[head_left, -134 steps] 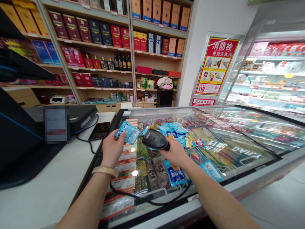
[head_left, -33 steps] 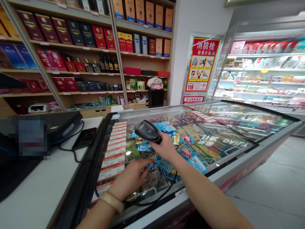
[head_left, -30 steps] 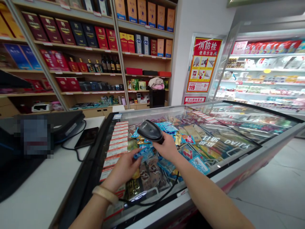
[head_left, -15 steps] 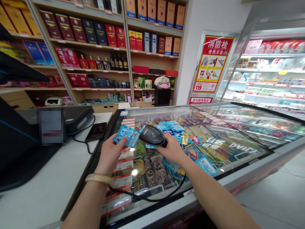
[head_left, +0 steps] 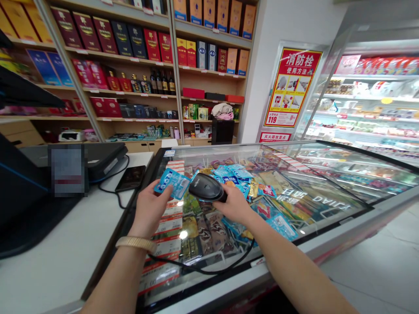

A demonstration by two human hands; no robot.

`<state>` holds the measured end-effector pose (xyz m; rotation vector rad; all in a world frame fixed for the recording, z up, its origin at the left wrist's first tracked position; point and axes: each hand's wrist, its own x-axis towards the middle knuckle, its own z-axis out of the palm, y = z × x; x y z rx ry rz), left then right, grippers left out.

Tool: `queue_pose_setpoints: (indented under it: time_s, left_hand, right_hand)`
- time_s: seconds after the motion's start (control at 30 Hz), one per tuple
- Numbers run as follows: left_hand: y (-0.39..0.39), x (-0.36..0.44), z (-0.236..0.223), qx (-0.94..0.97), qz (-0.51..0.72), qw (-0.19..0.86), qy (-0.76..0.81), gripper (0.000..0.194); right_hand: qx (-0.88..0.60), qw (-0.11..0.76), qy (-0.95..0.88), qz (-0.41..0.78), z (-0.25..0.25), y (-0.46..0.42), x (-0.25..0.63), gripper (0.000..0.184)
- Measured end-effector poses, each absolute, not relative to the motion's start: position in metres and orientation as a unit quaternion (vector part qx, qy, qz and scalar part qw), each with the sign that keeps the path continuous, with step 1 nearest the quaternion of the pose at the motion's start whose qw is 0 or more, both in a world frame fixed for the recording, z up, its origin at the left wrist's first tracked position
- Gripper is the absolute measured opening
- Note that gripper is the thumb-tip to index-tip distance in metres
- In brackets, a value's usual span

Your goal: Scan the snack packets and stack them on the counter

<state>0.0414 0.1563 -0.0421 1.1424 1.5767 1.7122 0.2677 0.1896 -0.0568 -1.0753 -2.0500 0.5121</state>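
Pinched between thumb and fingers of my left hand (head_left: 153, 201) is a small blue packet (head_left: 176, 183), its printed side with a barcode turned up. My right hand (head_left: 236, 203) is wrapped round the handle of a black barcode scanner (head_left: 206, 187). The scanner's head points left, close beside the packet's right edge. Behind the scanner, a pile of blue packets (head_left: 233, 171) lies on the glass top of a chest freezer (head_left: 327, 235), with a gold packet (head_left: 253, 189) among them. The scanner's black cable (head_left: 209, 273) loops over the glass below my hands.
On the left, a white counter (head_left: 81, 244) holds a phone (head_left: 131, 178), a dark device with a blurred screen (head_left: 68, 170) and a black monitor stand (head_left: 22, 209). Shelves of boxes and bottles (head_left: 131, 83) line the back wall. A lit refrigerated display (head_left: 373, 96) stands at right.
My left hand and the packet have shifted slightly up and left. The scanner has moved slightly left too. Both hands keep their hold.
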Motion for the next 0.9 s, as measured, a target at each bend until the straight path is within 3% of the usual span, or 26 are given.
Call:
queue_pose_setpoints:
  time_s: [0.73,0.9]
  left_hand:
    - [0.161,0.040,-0.049,0.417,0.646,0.258,0.584,0.041]
    - [0.132,0.027,-0.030,0.378,0.707,0.146,0.580,0.053]
  right_hand:
    - [-0.421,0.378,-0.806,0.176,-0.061,0.192,0.268,0.023]
    - [-0.400,0.418,-0.795,0.182,-0.065,0.194,0.273,0.025]
